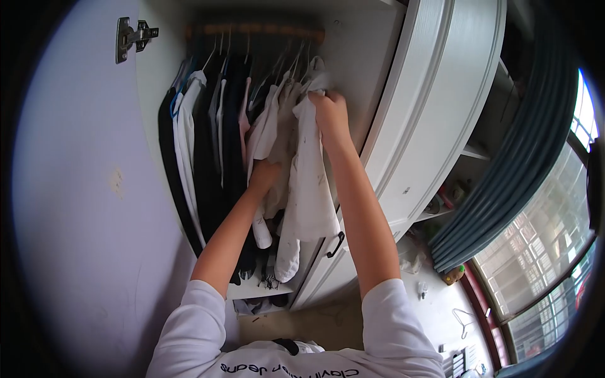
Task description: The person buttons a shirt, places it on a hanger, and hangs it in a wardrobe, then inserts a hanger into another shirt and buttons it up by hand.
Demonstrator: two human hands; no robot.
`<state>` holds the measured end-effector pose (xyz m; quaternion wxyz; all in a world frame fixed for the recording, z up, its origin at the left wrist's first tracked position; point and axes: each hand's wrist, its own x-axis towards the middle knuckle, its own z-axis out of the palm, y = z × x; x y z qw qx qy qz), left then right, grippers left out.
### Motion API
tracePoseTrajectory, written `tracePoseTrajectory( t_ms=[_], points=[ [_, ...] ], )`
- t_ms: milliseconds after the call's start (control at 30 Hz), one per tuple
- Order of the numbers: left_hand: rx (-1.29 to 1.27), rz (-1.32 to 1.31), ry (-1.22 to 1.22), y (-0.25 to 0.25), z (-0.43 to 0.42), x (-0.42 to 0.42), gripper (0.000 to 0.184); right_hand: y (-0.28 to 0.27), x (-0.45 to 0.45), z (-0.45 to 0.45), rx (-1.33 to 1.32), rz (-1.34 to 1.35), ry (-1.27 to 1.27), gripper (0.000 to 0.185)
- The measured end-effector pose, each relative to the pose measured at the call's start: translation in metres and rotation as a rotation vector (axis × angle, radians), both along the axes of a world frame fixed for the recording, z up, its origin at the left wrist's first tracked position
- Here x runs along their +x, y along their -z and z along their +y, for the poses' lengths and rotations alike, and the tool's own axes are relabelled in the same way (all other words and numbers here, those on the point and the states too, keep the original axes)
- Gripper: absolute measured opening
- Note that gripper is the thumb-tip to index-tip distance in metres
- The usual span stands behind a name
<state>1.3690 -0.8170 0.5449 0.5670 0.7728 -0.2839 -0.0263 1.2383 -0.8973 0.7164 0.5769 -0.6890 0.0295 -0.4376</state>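
A white garment [312, 183] hangs at the right end of the wooden rail [255, 29] in the wardrobe. My right hand [330, 107] is closed on its upper part, near the shoulder; the fingertips are partly hidden. Lower and to the left, my left hand [265, 175] is against the light clothes, beside a beige garment [283, 126]; its fingers are hidden among the fabric. Dark clothes [205, 151] and a white shirt [184, 126] hang further left on hangers.
An open door [88, 157] stands at the left, and a white door [419, 126] with a black handle [336, 244] at the right. Beyond are a blue-grey curtain [504, 183], a window [535, 252] and a white surface with a loose hanger [463, 321].
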Motion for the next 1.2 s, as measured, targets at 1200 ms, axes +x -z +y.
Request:
tracePoseTrajectory(
  t_ms=[1200],
  points=[
    [-0.508, -0.150, -0.085, 0.097, -0.020, -0.001, 0.023, 0.313, 0.126, -0.022, -0.365, 0.144, 0.411, 0.035]
  ],
)
